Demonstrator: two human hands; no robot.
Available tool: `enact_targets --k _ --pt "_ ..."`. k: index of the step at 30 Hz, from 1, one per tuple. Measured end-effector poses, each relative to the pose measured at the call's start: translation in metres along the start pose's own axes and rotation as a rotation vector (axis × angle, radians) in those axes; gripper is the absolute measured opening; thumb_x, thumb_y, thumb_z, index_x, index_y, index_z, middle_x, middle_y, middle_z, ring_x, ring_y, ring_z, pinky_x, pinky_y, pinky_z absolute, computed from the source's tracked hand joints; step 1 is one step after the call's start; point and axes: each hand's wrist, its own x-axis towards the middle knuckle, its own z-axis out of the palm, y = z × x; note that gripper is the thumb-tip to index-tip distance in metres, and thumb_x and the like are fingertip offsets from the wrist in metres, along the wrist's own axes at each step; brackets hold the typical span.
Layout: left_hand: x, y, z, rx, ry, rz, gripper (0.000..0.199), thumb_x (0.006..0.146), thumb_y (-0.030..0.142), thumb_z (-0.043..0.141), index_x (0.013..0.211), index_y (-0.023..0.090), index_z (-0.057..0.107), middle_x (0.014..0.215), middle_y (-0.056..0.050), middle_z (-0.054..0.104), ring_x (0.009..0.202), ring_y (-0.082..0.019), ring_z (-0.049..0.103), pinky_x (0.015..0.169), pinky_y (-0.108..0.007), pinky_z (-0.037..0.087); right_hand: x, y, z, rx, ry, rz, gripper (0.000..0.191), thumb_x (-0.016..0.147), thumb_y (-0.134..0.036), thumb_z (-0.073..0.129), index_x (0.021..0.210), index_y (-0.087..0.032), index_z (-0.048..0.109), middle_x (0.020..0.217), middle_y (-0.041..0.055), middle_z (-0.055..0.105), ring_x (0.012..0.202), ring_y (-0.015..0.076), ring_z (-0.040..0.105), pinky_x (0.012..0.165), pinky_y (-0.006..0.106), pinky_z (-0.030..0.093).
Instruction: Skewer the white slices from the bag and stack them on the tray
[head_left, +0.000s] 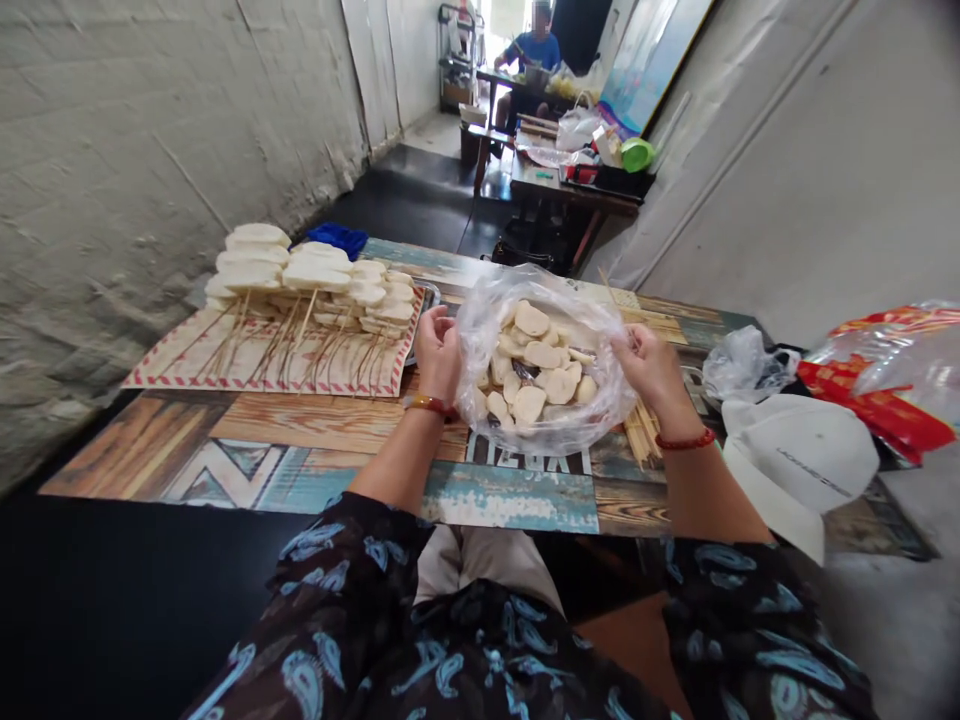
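Observation:
A clear plastic bag [474,330] lies wide open on the table before me, holding a heap of pale, irregular slices [544,355] with a few dark bits among them. My left hand [437,355] is closed at the bag's left edge, fingers curled around the film. On the opposite side my right hand [649,370] pinches the rim between thumb and fingers. Left of the bag, pale oval pieces on sticks [319,268] are stacked in rows on a paper sheet with a red-striped border [176,362], sticks pointing towards me. Bare wooden sticks [641,437] lie partly under the bag's right side.
The patchwork wood-print table [322,425] carries a white cap [802,460], a crumpled plastic bag [742,362] and red packaging [874,405] at right. Blue cloth [337,238] sits behind the stack. Farther back, a person [536,50] sits at another cluttered table [577,192].

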Motion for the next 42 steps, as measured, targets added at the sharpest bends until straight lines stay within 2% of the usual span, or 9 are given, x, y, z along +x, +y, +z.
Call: enact_targets --k 3,7,12,15,19,26,31,36,42 --pt "-0.012 0.022 -0.006 0.242 0.036 0.335 0.039 0.082 0.012 0.049 0.121 0.016 0.054 0.117 -0.012 0.059 0.11 -0.023 0.057 0.095 -0.039 0.048 -0.011 -0.005 -0.016 0.001 0.113 0.001 0.054 0.089 -0.05 0.053 0.133 -0.019 0.058 0.105 0.0134 0.068 0.09 0.0286 0.063 0.078 0.039 0.048" --pt "-0.039 0.048 -0.003 0.3 -0.242 0.641 0.032 0.092 0.017 0.044 0.122 0.018 0.055 0.118 -0.013 0.06 0.114 -0.023 0.056 0.097 -0.039 0.049 -0.024 -0.041 -0.047 0.372 0.205 -0.007 0.046 0.098 -0.047 0.04 0.135 -0.026 0.057 0.105 0.0113 0.066 0.082 0.0238 0.063 0.067 0.036 0.051" --pt "-0.048 0.041 0.011 0.38 -0.761 0.728 0.033 0.094 0.013 0.041 0.122 0.02 0.057 0.126 -0.012 0.061 0.118 -0.022 0.058 0.101 -0.039 0.049 -0.032 -0.101 -0.044 1.223 -0.349 0.066 0.035 0.093 -0.047 0.058 0.122 -0.028 0.062 0.069 -0.0011 0.06 0.042 0.0098 0.044 0.036 0.023 0.031" --pt "-0.037 0.022 0.012 0.566 -0.715 0.601 0.037 0.088 0.012 0.049 0.124 0.02 0.057 0.134 -0.014 0.056 0.123 -0.027 0.055 0.105 -0.046 0.046 -0.025 -0.106 -0.007 1.401 -0.599 0.196 0.034 0.089 -0.041 0.062 0.117 -0.022 0.062 0.065 -0.0035 0.062 0.039 0.0068 0.045 0.032 0.018 0.027" --pt "-0.022 0.006 0.004 0.753 -0.565 0.445 0.047 0.082 0.019 0.063 0.128 0.015 0.055 0.138 -0.021 0.052 0.127 -0.034 0.051 0.105 -0.051 0.043 -0.012 -0.066 0.041 1.327 -0.412 0.414 0.024 0.087 -0.029 0.058 0.107 -0.016 0.061 0.057 -0.0047 0.061 0.039 0.0056 0.048 0.035 0.014 0.03" --pt "-0.032 0.027 0.005 0.707 -0.685 0.563 0.052 0.08 0.039 0.073 0.126 0.019 0.058 0.128 -0.014 0.06 0.117 -0.031 0.056 0.102 -0.047 0.043 -0.006 0.0 0.066 1.115 -0.209 0.542 0.024 0.082 -0.025 0.055 0.102 -0.015 0.061 0.054 -0.0059 0.058 0.036 0.0054 0.041 0.034 0.015 0.022" --pt "-0.042 0.037 0.01 0.692 -0.84 0.63 0.05 0.076 0.045 0.077 0.119 0.022 0.064 0.114 -0.01 0.066 0.107 -0.03 0.057 0.095 -0.046 0.046 -0.01 -0.006 0.057 0.772 -0.256 0.263 0.022 0.087 -0.025 0.051 0.098 -0.017 0.068 0.064 -0.0005 0.066 0.046 0.0098 0.051 0.047 0.021 0.038" --pt "-0.042 0.032 0.01 0.699 -0.965 0.575 0.041 0.075 0.041 0.079 0.11 0.021 0.069 0.113 -0.01 0.064 0.107 -0.03 0.058 0.094 -0.048 0.046 -0.017 -0.013 0.043 0.338 -0.166 -0.047 0.019 0.09 -0.029 0.056 0.092 -0.019 0.072 0.086 0.0081 0.071 0.081 0.0219 0.063 0.075 0.033 0.047" --pt "-0.039 0.032 0.012 0.505 -1.05 0.463 0.023 0.075 0.029 0.077 0.092 0.02 0.065 0.109 -0.008 0.067 0.107 -0.026 0.06 0.099 -0.046 0.043 -0.021 -0.014 0.039 0.262 -0.244 -0.083 0.011 0.083 -0.03 0.068 0.084 -0.019 0.071 0.086 0.0066 0.065 0.08 0.0216 0.06 0.076 0.033 0.045"
